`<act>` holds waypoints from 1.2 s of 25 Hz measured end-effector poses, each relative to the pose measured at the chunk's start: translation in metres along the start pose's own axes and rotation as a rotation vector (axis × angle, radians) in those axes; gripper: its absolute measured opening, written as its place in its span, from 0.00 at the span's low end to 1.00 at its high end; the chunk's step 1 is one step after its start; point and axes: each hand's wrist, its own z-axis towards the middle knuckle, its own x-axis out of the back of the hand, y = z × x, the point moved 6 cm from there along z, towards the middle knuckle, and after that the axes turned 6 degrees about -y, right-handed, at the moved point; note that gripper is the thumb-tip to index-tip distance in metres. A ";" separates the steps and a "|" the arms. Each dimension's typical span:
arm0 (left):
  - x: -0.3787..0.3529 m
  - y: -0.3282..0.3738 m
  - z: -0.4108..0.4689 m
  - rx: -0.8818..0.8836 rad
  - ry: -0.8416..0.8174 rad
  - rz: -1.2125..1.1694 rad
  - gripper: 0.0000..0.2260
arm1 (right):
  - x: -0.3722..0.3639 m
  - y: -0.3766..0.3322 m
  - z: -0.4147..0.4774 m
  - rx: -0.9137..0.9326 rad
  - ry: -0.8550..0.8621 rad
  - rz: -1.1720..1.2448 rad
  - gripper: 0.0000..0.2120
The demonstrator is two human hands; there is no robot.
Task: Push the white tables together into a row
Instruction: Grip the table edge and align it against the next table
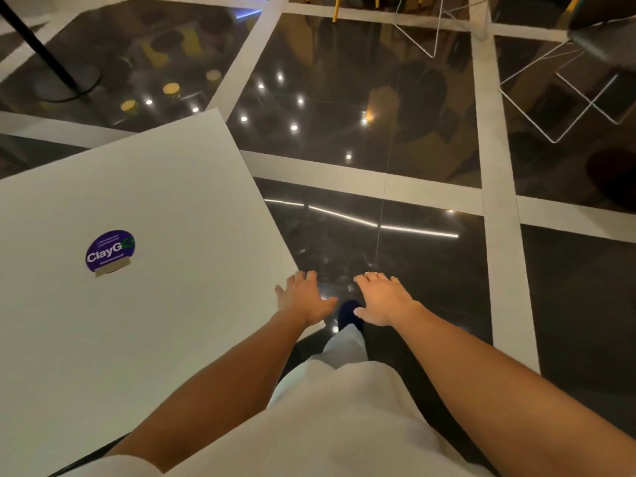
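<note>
A white square table [144, 201] fills the left half of the head view, with a round purple sticker [110, 251] on its top. My left hand [304, 297] hovers palm down over the table's near right corner, fingers spread and relaxed, holding nothing. My right hand [383, 299] is stretched out beside it over the dark floor, to the right of the table, also flat and holding nothing. Whether the left hand touches the corner cannot be told. No second white table shows in view.
The floor is glossy black tile [361, 132] crossed by pale bands. A black pole on a round base [65, 82] stands at the far left. White wire chair frames [564, 108] and a dark seat stand at the far right; yellow legs [335, 8] show at the top.
</note>
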 end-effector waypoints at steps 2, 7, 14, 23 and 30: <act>0.006 0.014 0.033 0.020 -0.005 -0.019 0.35 | 0.028 0.018 0.031 0.023 -0.005 -0.041 0.35; 0.044 0.042 0.110 0.168 0.069 -0.181 0.32 | 0.100 0.056 0.112 0.094 -0.088 -0.202 0.34; 0.121 0.025 0.143 0.466 0.214 -0.343 0.33 | 0.185 0.027 0.207 0.370 -0.140 -0.444 0.36; 0.141 -0.011 0.167 0.962 0.363 -0.651 0.33 | 0.258 -0.074 0.326 0.882 -0.146 -0.799 0.37; 0.162 -0.008 0.207 1.261 0.432 -0.837 0.37 | 0.283 -0.125 0.378 1.196 -0.181 -1.022 0.39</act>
